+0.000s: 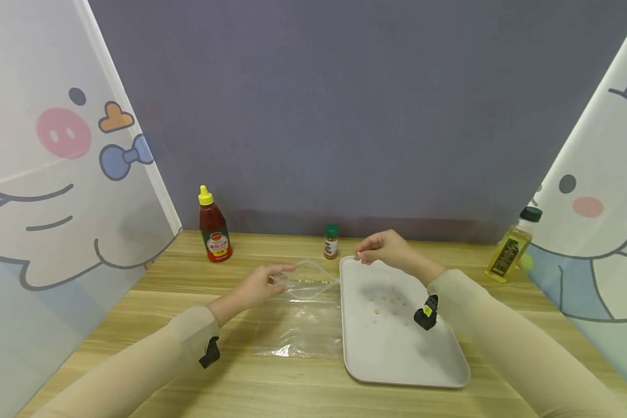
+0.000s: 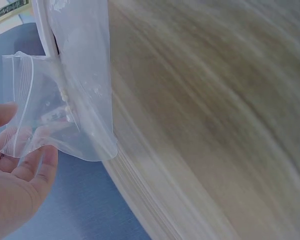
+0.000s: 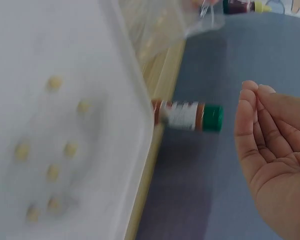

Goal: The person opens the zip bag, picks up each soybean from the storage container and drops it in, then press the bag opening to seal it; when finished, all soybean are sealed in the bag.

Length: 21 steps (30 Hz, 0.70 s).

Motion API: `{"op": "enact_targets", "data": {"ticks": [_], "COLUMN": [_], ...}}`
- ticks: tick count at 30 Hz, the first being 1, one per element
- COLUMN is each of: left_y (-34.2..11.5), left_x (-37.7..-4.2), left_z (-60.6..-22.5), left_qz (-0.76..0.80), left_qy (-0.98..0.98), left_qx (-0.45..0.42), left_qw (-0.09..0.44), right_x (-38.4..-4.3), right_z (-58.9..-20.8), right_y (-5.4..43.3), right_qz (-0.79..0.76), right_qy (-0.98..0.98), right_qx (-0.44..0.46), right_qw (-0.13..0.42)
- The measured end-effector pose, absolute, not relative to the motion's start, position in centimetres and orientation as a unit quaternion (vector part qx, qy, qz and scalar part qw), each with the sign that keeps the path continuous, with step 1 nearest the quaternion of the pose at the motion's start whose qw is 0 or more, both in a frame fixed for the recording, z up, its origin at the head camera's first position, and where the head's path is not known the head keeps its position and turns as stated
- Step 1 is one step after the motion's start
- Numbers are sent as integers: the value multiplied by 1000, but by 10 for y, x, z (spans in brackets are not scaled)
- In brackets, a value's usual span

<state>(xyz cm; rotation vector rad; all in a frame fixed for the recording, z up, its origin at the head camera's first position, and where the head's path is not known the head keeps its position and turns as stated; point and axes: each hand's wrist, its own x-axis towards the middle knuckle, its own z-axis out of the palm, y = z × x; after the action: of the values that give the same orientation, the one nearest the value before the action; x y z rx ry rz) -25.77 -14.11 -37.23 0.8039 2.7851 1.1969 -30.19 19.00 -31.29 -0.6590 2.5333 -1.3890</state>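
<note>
At work over the desk (image 1: 230, 383), with the tray (image 1: 376, 360) to the right, long axis running away from the person. Lies just left of it, the mouth's right end by the rim: a clear bag (image 1: 300, 328), spread toward the person. Curls the left hand (image 1: 256, 285) about the mouth's left end, thumb and fingers apart. Brings fingertips together in the right hand (image 1: 389, 248), above the tray's far left corner, seemingly on a kernel (image 1: 357, 255), too small to confirm. Looks left and nearer from there to the mouth, across open air, with the jar (image 1: 331, 242) just beyond. Shows more kernels (image 1: 377, 312) scattered mid-tray.
</note>
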Motion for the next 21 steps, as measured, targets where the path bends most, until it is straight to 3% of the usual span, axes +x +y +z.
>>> {"op": "enact_targets", "data": {"ticks": [12,21], "left_y": [-140,-140], "left_x": [-257,-258], "left_z": [-372,-374], "left_qz": [370,357], "left_qy": [892,894], "left_qx": [259,271], "left_qw": [-4,-12], "right_x": [-302,-297], "right_z": [-319,-324], "right_y": [120,98], "right_qz": [-445,-390], "right_qy": [844,882], "right_qx": [-286,-253], "right_qw": [85,72]}}
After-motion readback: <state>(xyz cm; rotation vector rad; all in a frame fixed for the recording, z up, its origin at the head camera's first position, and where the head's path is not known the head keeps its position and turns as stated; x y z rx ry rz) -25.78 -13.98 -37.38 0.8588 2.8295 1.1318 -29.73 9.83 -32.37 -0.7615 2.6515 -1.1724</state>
